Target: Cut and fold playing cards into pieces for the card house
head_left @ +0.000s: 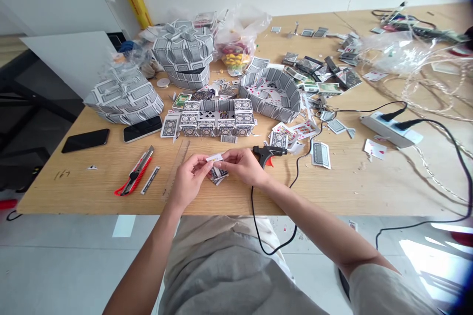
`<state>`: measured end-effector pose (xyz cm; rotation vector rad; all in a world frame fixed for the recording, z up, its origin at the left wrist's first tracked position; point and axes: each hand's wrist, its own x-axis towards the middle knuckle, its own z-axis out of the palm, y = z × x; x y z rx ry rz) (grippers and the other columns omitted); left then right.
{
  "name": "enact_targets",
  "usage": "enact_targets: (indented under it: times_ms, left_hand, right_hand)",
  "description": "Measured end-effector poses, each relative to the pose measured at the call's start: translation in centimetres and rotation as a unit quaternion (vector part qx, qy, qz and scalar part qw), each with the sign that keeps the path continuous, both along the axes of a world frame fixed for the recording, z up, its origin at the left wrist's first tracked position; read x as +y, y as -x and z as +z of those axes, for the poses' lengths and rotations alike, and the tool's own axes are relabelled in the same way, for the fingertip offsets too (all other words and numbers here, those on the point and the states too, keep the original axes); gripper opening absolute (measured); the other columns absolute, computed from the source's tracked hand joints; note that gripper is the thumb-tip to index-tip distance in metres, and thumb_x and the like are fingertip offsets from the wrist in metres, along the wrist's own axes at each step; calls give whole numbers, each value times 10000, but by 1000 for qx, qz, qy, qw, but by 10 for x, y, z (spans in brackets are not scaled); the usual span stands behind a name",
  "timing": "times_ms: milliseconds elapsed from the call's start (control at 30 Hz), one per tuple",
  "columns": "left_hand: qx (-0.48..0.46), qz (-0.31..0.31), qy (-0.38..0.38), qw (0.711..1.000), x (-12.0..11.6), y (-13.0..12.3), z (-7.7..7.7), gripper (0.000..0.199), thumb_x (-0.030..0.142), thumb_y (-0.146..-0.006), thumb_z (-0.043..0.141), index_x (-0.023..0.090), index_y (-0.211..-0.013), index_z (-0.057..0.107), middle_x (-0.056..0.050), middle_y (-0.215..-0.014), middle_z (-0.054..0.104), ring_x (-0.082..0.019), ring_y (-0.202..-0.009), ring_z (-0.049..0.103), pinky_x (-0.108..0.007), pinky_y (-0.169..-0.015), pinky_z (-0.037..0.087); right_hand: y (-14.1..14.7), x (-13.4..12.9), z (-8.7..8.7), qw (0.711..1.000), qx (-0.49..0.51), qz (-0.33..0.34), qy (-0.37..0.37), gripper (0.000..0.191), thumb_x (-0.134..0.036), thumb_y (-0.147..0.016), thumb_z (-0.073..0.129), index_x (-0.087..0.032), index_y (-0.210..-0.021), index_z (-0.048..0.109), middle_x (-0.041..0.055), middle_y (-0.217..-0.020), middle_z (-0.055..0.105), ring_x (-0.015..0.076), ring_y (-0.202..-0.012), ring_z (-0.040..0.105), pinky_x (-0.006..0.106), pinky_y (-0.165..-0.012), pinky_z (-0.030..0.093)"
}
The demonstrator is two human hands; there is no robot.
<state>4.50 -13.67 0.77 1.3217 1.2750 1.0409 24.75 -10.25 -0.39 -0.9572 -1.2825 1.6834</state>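
My left hand point(190, 175) and my right hand point(240, 166) meet above the table's front part, their fingertips pinching a small white strip of playing card point(215, 157) between them. Just below the hands lies a small heap of cut card pieces point(218, 175), partly hidden by my fingers. A black hot glue gun with a red trigger point(266, 154) rests just beyond my right hand. Its black cord point(254, 211) drops over the table's front edge. Beyond the hands stands a low walled model built from playing cards point(216, 118).
Further card constructions point(184, 54) point(123, 94) point(271, 93) stand at the back, among scattered cards. A red utility knife point(136, 171) and a ruler point(176, 170) lie left of my hands. Two phones point(85, 140) point(143, 129) lie further left. A power strip point(388, 129) with plugged-in cables sits right.
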Motion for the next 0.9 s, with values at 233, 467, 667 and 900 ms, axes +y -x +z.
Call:
enact_targets:
  times_ms: [233, 467, 667, 900]
  left_hand:
    - [23, -18, -19, 999, 1, 6, -1, 259, 434, -937, 807, 202, -1047, 769, -46, -922, 800, -187, -825, 751, -270, -774, 589]
    - [8, -21, -12, 1000, 3, 7, -2, 293, 444, -919, 821, 192, -1060, 770, -47, -923, 790, -181, -823, 735, -269, -776, 584]
    - [8, -32, -16, 999, 4, 9, 4, 266, 437, -905, 828, 194, -998, 768, -27, -855, 759, -161, -759, 687, -245, -708, 553]
    - [7, -1, -44, 999, 2, 1, 5, 193, 382, -917, 809, 195, -954, 780, -26, -880, 783, -149, -738, 685, -239, -688, 541]
  right_hand:
    - [2, -1, -2, 1000, -11, -4, -11, 520, -635, -732, 935, -142, -833, 804, 55, -778, 789, 153, -657, 658, 280, -621, 509]
    - [1, -1, 0, 1000, -10, 9, -10, 495, -610, -770, 908, -143, -878, 787, 50, -776, 776, 147, -643, 643, 273, -606, 495]
    - [-1, -2, 5, 999, 3, 48, -11, 473, -541, -814, 885, -172, -1052, 710, -33, -627, 687, 123, -541, 564, 244, -537, 450]
    - [-1, -3, 6, 999, 15, 33, -26, 418, -499, -846, 868, -180, -1054, 695, -59, -595, 641, 117, -528, 545, 231, -524, 433]
